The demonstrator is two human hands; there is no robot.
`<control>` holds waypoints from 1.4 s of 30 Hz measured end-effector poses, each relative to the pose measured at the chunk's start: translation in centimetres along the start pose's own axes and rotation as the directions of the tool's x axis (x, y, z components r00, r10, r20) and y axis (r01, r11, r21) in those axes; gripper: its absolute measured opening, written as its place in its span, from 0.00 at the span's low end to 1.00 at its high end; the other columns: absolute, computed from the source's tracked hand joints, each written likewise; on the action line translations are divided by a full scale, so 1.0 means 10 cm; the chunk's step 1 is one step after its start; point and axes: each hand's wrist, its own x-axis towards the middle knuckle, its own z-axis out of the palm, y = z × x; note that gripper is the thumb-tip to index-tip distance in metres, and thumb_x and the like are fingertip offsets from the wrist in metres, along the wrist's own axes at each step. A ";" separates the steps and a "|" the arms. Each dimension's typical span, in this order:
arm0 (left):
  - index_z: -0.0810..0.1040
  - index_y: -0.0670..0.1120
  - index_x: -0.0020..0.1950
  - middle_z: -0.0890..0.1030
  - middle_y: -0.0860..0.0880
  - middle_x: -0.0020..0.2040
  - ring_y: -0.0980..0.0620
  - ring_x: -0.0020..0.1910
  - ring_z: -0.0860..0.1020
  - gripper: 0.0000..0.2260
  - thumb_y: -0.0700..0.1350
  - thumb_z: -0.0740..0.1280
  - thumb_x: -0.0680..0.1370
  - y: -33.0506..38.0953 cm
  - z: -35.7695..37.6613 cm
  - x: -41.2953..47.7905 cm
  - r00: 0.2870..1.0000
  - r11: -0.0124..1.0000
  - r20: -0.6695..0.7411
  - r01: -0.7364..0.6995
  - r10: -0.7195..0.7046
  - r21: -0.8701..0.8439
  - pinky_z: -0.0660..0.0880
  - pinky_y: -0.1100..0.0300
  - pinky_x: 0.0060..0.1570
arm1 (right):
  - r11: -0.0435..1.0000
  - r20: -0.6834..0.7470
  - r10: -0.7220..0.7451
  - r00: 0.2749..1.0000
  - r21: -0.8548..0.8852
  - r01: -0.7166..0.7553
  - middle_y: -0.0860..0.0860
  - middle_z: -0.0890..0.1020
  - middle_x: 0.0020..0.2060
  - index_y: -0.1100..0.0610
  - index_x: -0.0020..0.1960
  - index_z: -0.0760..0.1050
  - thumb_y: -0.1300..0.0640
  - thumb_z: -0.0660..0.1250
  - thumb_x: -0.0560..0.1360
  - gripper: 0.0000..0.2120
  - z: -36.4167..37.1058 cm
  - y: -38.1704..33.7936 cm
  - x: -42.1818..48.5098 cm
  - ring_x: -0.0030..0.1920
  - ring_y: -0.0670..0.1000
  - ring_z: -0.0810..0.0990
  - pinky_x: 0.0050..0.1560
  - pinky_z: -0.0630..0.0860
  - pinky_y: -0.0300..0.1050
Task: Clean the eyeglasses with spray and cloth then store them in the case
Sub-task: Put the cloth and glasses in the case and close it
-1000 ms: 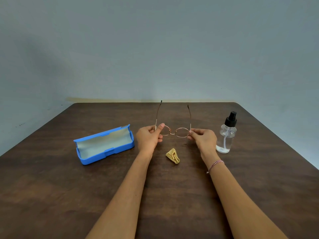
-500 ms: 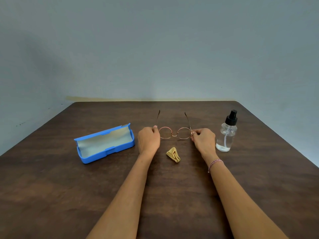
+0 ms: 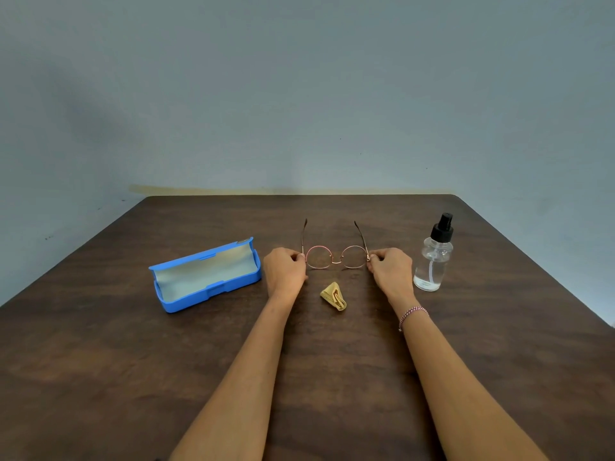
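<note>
Round thin-framed eyeglasses sit low at the table's middle, arms unfolded and pointing away from me. My left hand pinches the frame's left hinge and my right hand pinches the right hinge. A crumpled yellow cloth lies just in front of the glasses, between my wrists. An open blue case with a pale lining lies to the left. A clear spray bottle with a black nozzle stands upright to the right of my right hand.
The dark wooden table runs back to a grey wall. Its right edge slants close behind the spray bottle.
Both hands have lowered the glasses from the air down to the table surface, and the arms now lie flatter. The case, cloth and bottle have not moved.
</note>
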 end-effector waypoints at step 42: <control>0.81 0.45 0.57 0.83 0.52 0.48 0.63 0.43 0.78 0.14 0.43 0.73 0.72 0.07 -0.54 -0.95 0.942 0.929 0.056 -0.315 0.331 -0.195 0.73 0.74 0.42 | 0.590 0.325 -0.039 0.945 0.771 -0.240 0.57 0.82 0.48 0.59 0.58 0.70 0.62 0.69 0.74 0.15 -0.14 -0.48 -0.98 0.45 0.53 0.82 0.44 0.80 0.46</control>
